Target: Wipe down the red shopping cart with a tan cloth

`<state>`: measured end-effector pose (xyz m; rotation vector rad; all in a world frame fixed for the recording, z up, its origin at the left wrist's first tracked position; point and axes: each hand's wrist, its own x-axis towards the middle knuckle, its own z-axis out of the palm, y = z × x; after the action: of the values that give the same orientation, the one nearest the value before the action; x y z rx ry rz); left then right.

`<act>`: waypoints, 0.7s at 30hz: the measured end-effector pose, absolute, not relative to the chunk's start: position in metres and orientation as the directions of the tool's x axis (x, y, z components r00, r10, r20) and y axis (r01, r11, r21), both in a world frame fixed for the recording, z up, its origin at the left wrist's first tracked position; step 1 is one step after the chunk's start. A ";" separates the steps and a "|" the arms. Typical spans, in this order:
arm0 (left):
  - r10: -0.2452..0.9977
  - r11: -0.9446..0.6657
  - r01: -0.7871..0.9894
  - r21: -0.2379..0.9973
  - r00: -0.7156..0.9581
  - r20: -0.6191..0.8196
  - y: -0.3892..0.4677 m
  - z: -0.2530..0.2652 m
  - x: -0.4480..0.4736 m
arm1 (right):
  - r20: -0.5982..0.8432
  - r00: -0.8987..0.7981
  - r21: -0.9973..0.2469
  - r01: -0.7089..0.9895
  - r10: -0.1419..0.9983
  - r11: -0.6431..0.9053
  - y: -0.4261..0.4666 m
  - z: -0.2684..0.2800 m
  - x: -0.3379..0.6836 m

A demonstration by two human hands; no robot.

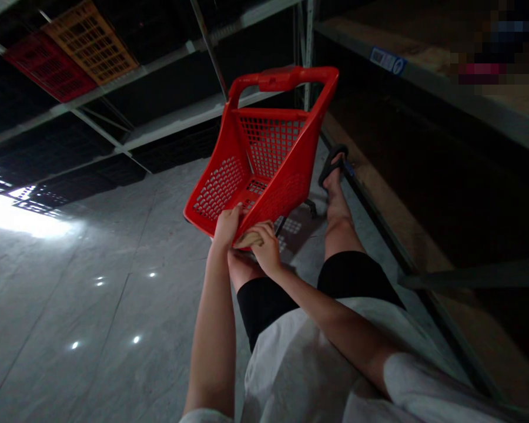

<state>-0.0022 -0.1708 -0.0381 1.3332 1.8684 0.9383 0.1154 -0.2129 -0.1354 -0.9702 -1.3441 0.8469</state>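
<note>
A red plastic shopping cart [286, 194] stands tilted in my view, its basket facing up with nothing seen in it. My left hand [228, 226] is closed over the near corner of the basket's rim, thumb on the inner side. Bunched in the fingers of my right hand [267, 247] is a tan cloth [249, 239], which lies against the outer face of the cart just below that corner. The cart's handle [282, 79] is at the far end, away from both hands.
Metal racks with dark crates run along the left; a red crate [50, 64] and a yellow crate [90, 41] sit on an upper shelf. A wooden shelf [423, 53] with a blue label flanks the right, near my sandalled foot [332, 167]. The floor [114, 305] is grey concrete.
</note>
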 end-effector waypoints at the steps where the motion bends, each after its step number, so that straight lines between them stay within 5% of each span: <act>1: 0.958 0.226 0.515 0.827 -0.270 -0.094 -0.171 -0.039 -0.003 | 0.422 0.091 -0.906 0.037 0.902 0.421 -0.204 -0.121 0.117; 5: 0.962 0.230 0.562 0.794 -0.254 -0.099 -0.174 -0.039 -0.007 | 0.518 0.183 -0.853 0.036 0.836 0.520 -0.170 -0.093 0.126; 14: 0.979 0.154 0.636 0.756 -0.202 -0.030 -0.184 -0.035 -0.008 | 0.385 0.183 -0.923 0.098 0.905 0.373 -0.167 -0.167 0.135; 21: 0.972 0.193 0.915 0.355 -0.228 0.057 -0.181 -0.014 0.020 | 0.542 0.266 -0.839 0.108 0.797 0.534 -0.098 -0.071 0.150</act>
<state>0.0201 -0.1812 -0.0144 1.8282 2.2807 0.4731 0.1504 -0.0977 -0.0713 -0.9231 -1.2348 0.5676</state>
